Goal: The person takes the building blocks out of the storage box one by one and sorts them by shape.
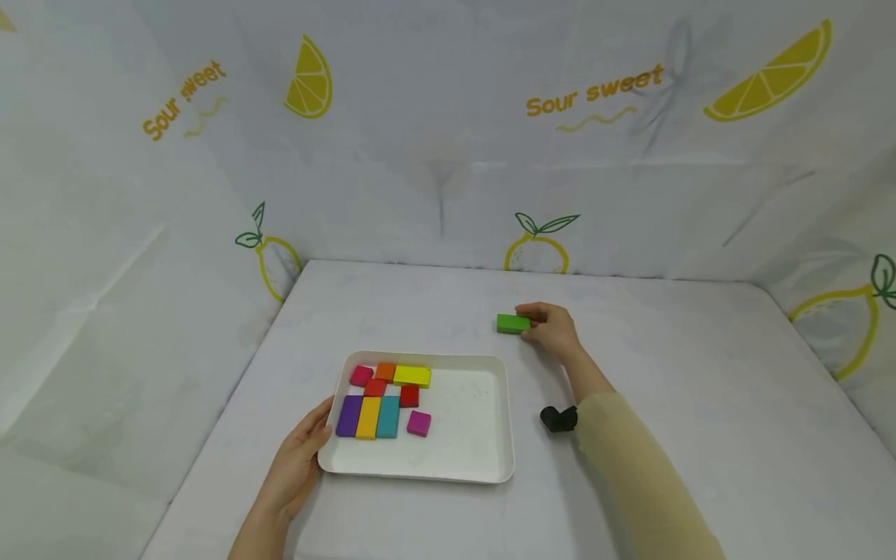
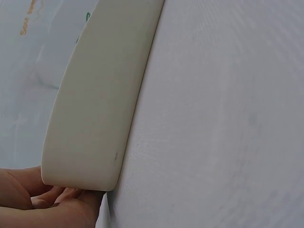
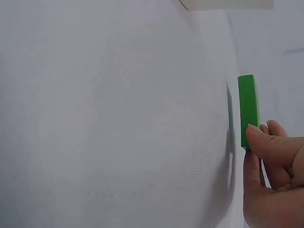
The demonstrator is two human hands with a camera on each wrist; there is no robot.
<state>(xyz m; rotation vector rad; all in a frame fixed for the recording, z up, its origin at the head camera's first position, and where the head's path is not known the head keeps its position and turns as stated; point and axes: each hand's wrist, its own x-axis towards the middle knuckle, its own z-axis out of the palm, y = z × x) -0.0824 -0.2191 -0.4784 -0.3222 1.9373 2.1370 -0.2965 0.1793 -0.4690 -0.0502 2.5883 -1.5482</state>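
My right hand [image 1: 553, 330] pinches a green rectangular block [image 1: 513, 323] by its right end, beyond the tray's far right corner. Seen from the right wrist, the block [image 3: 249, 111] stands off the table, its shadow apart from it. My left hand [image 1: 301, 459] grips the left side of a white tray [image 1: 465, 476], fingers at its wall and rim. Inside the tray, purple [image 1: 349, 416], amber [image 1: 368, 418] and teal [image 1: 388, 417] blocks lie side by side. Behind them are a yellow block [image 1: 412, 376] and several small red, orange and pink ones; a magenta block [image 1: 419, 423] lies apart.
A black angled strap or mount piece [image 1: 558, 419] shows beside the right sleeve [image 1: 630, 467]. White cloth covers the table [image 1: 700, 373], and a lemon-printed sheet [image 1: 420, 117] rises behind it and at both sides.
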